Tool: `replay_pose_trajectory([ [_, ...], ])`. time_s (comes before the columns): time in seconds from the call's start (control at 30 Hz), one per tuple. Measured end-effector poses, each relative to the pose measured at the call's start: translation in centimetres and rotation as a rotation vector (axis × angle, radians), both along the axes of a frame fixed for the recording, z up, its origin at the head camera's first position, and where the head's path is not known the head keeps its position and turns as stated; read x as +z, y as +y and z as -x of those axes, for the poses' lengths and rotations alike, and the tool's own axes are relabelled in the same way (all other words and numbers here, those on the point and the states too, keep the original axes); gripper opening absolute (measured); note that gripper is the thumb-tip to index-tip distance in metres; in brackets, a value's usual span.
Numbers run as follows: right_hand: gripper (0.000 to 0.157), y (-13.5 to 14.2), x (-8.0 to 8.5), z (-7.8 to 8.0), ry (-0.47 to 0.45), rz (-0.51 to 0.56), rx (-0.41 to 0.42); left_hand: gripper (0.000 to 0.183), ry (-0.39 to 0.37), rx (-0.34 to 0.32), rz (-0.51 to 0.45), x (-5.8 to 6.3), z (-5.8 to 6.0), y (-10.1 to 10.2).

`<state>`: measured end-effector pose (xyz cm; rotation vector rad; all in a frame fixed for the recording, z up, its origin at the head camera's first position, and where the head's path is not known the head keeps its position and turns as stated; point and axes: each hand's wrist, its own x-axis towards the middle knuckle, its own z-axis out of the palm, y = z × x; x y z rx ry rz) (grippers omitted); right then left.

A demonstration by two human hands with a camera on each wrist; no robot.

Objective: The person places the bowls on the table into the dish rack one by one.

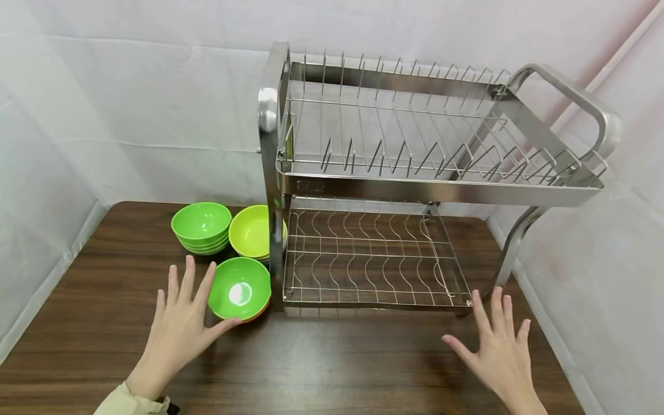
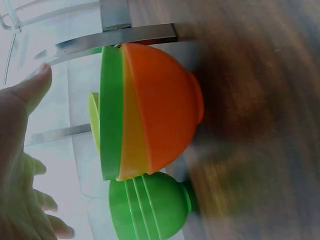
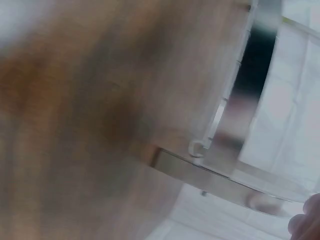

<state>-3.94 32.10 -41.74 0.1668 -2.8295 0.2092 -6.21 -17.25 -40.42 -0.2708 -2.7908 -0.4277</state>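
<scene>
My left hand (image 1: 181,328) hovers with spread fingers by the front stack of bowls, its thumb overlapping the rim of the top green bowl (image 1: 228,288) in the head view. Under that green bowl, the left wrist view shows a yellow bowl (image 2: 134,125) and an orange bowl (image 2: 167,110). Behind stand a stack of several green bowls (image 1: 201,223) and a yellow-green bowl stack (image 1: 250,231), partly hidden by the rack's upright. My right hand (image 1: 502,354), fingers spread and holding nothing, is near the front right foot of the metal dish rack (image 1: 441,191).
The two-tier rack takes up the back and right of the dark wooden table (image 1: 321,363). Its upper tier has wire dividers (image 1: 404,155), its lower tier wavy wires (image 1: 363,259). White cloth walls (image 1: 155,104) enclose the table's back and sides.
</scene>
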Motion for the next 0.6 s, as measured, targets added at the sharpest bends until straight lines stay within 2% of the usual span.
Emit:
replay_pose_trajectory([
  [0.23,0.090,0.6,2.6,2.0,0.168,0.292,-0.112,0.084,-0.028,-0.016,-0.103,1.2,2.5,0.1],
  [0.4,0.084,1.2,3.4,3.9,0.245,0.459,-0.118,0.064,-0.078,-0.028,-0.122,1.6,4.1,0.0],
  [0.47,0.081,1.4,3.4,4.5,0.255,0.501,-0.111,0.055,-0.086,-0.037,-0.125,1.6,4.7,-0.1],
  [0.6,0.071,1.6,3.2,5.2,0.275,0.515,-0.117,0.037,-0.088,-0.057,-0.101,1.5,5.5,-0.2],
])
